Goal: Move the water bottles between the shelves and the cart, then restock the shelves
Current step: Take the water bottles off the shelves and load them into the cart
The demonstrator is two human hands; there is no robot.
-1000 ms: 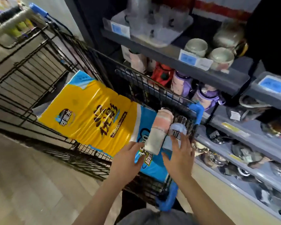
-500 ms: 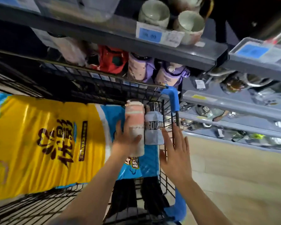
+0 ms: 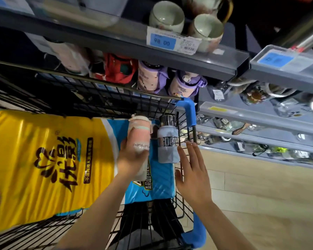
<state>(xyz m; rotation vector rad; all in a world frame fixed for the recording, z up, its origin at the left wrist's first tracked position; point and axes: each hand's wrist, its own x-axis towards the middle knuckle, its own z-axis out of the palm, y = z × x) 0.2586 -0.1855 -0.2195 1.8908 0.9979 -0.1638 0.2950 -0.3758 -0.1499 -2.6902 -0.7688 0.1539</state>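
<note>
My left hand (image 3: 132, 157) is wrapped around a pink and white water bottle (image 3: 139, 134) inside the black wire cart (image 3: 116, 98). A pale blue-grey bottle (image 3: 167, 143) with a dark cap lies beside it against the cart's right wall. My right hand (image 3: 192, 172) hovers open just right of that bottle, fingers spread, holding nothing. On the shelf (image 3: 197, 60) behind the cart stand two purple and pink bottles (image 3: 150, 78), a red one (image 3: 119, 68) and a pale one (image 3: 72, 56).
A large yellow and blue plastic pack (image 3: 49, 159) fills most of the cart. Green ceramic cups (image 3: 167, 17) sit on the top shelf above a blue price tag (image 3: 163, 41). Lower shelves (image 3: 260, 120) at right hold packaged small goods. Wooden floor (image 3: 260, 195) lies at right.
The view has swung closer to the shelves. My left hand has closed around the pink bottle and lifted its top end. My right hand has come off the blue-grey bottle and opened.
</note>
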